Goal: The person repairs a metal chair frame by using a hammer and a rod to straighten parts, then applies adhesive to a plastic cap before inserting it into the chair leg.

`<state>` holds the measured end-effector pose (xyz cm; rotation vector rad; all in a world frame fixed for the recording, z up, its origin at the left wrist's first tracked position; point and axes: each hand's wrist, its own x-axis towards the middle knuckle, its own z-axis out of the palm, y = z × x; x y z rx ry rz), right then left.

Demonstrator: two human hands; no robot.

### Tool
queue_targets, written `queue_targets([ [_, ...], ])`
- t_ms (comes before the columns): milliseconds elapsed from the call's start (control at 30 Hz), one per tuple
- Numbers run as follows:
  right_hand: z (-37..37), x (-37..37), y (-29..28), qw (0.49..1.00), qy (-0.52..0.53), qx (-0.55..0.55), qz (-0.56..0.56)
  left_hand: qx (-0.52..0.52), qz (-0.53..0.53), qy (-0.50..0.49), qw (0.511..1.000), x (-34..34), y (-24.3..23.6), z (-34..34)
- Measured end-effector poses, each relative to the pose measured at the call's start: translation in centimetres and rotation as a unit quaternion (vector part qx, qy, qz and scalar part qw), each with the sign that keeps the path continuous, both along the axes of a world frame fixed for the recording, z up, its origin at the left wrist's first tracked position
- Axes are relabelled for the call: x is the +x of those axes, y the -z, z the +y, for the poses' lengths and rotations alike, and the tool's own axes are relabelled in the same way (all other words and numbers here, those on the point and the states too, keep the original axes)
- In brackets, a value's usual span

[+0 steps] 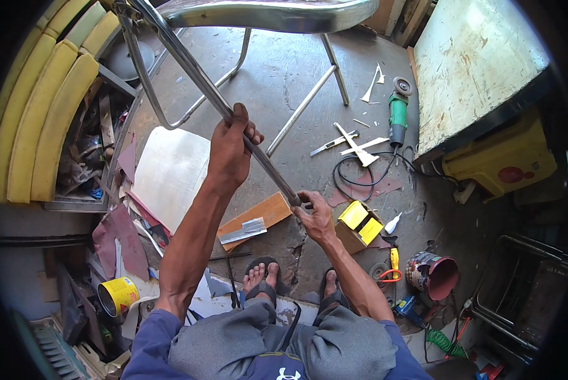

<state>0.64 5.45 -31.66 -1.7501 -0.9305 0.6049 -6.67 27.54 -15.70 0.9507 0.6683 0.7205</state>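
Up top, chair [277,19] cut off, left hand [229,152] partly covering tube [198,76]

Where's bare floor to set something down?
Bare floor lies between the legs of the metal chair frame, and in a smaller patch bordered by the white bottle, stained can and yellow case. It's crowded around the green grinder and pale offcuts, and beside the maroon scraps and yellow can.

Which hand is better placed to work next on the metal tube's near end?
The right hand, probably: it touches that end of the metal tube, while the left hand grips farther up.
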Motion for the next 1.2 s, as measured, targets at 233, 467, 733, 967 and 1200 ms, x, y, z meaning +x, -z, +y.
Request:
queue_targets([
  [233, 0.9, 0.4, 0.1, 0.997, -0.031, 0.045, -0.048, -0.003, 0.023, -0.015, 1.000, -0.4, 0.3, -0.6],
  [467, 1.3, -0.1, -0.1, 0.994, -0.029, 0.041, -0.093, 0.015, 0.020, -0.033, 0.999, -0.8, 1.2, -0.9],
  [733, -2.5, -0.6, -2.8, 0.999, 0.054, 0.005, -0.005, 0.019, 0.041, 0.004, 0.999, 0.5, -0.9, 0.5],
  [967, -24.6, -0.9, -1.1, 0.906, 0.280, -0.265, -0.174, 0.031, -0.022, 0.068, 0.997, 3.2, -3.4, 4.8],
  [1200, -34.3, -0.8, 0.5, 0.853, 0.347, -0.362, -0.145, 0.047, -0.081, 0.121, 0.988, 8.2, -6.0, 6.0],
])
